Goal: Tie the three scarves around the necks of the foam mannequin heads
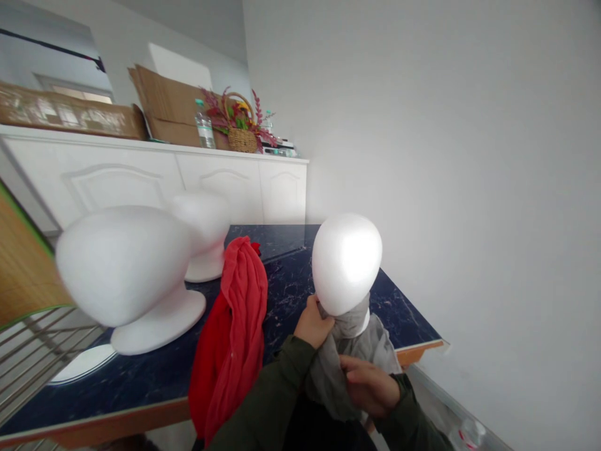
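A white mannequin head [347,260] stands near the right side of the dark blue marbled table [288,282]. Around its neck is a grey scarf [335,376], whose loose part hangs down in front. My left hand [314,322] grips the scarf at the left side of the neck, fingers closed. Lower down, my right hand [370,383] is on the hanging cloth, slightly blurred, its fingers bent round a fold. Left of my hands, a red scarf [241,313] lies over the table's front edge.
Two more white mannequin heads [124,263] [201,225] stand at the left, by a round mirror [84,363] and a wire rack [37,351]. Behind is a white cabinet [220,181] with cardboard boxes [171,106], a bottle [205,128] and a flower basket [241,139]. A wall rises at right.
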{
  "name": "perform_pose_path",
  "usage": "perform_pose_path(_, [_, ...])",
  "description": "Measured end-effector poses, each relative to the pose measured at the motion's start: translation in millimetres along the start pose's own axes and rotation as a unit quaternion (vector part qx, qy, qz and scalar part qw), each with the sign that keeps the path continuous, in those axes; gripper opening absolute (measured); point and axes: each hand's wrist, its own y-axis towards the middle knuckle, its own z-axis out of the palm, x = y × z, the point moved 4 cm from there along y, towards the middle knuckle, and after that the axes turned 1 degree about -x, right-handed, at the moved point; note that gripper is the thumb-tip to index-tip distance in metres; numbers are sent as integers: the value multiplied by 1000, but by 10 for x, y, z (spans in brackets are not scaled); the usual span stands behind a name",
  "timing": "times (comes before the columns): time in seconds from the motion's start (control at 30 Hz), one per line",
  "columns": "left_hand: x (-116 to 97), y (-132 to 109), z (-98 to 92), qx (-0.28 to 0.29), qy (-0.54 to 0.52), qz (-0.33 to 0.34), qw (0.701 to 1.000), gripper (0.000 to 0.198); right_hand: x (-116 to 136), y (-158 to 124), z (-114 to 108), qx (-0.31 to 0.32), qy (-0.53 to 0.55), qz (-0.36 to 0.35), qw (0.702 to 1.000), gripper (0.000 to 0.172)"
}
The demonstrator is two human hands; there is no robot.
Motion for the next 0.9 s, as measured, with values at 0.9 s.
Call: perform_pose_path(0.9, [308, -330, -722, -112, -83, -46, 989, 32, 369, 66, -638, -359, 177, -143, 905, 8])
